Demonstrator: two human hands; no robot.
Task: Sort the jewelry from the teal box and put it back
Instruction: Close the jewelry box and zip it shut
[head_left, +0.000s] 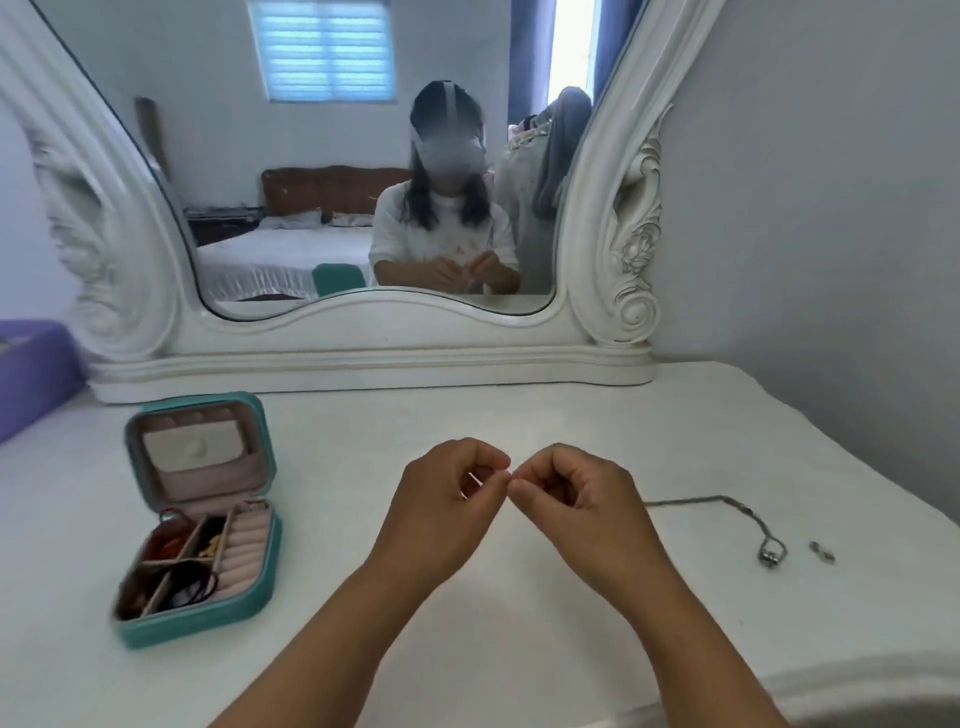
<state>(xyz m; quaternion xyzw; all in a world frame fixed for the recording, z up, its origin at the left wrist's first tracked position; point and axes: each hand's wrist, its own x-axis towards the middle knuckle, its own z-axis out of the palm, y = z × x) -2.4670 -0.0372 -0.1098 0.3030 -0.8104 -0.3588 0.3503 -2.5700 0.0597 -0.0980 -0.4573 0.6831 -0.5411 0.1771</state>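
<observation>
The teal jewelry box (200, 618) lies open on the white dresser top at the left, its lid tilted back. Its compartments hold red, gold and black pieces beside pink ring rolls. My left hand (441, 499) and my right hand (576, 493) meet fingertip to fingertip above the middle of the dresser. Both pinch a very thin, pale piece of jewelry (475, 480) between them; what it is cannot be made out. A silver chain necklace (727, 512) with a pendant lies on the dresser to the right of my right hand. A small silver piece (822, 551) lies just beyond it.
A large white carved mirror (363, 332) stands at the back of the dresser top (571, 415) and reflects a person and a bed. A purple box (31, 369) sits at the far left edge. A grey wall closes the right side.
</observation>
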